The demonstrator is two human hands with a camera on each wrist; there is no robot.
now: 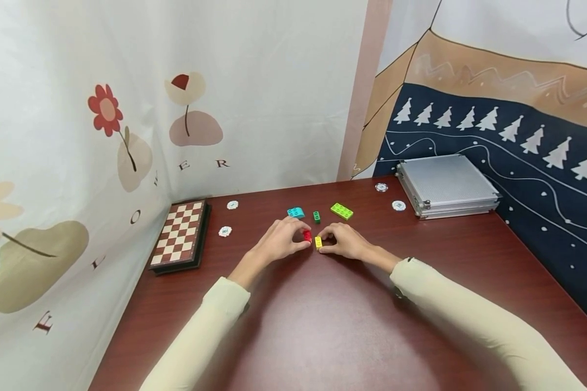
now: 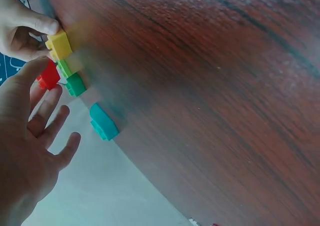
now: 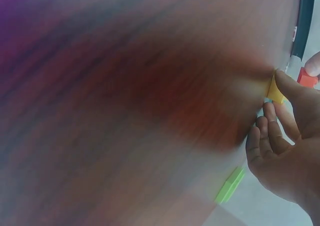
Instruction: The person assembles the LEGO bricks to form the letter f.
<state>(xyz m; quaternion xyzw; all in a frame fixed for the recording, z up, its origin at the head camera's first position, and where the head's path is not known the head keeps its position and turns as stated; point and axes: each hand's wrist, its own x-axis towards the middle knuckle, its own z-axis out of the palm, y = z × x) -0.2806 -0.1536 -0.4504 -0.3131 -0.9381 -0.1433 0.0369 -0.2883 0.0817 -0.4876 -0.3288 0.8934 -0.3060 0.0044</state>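
Note:
Between the thumb and fingers of my left hand (image 1: 279, 240) is a red toy building brick (image 1: 307, 235). My right hand (image 1: 349, 241) pinches a yellow building brick (image 1: 318, 243) by its sides, a small gap to the right of the red one. Both bricks are low over the table with studs facing up in the head view. In the left wrist view the other fingers of the left hand (image 2: 30, 141) are spread. Just beyond the hands lie a turquoise brick (image 1: 295, 212) with a curved end, a small dark green brick (image 1: 316, 217) and a lime green brick (image 1: 342, 210).
A checkered game board (image 1: 180, 233) lies at the table's left edge. A silver metal case (image 1: 450, 182) sits at the back right. Several poker chips lie about, including one chip (image 1: 225, 231) beside the board and another (image 1: 398, 206) near the case. Printed curtains (image 1: 274, 108) hang behind the table.

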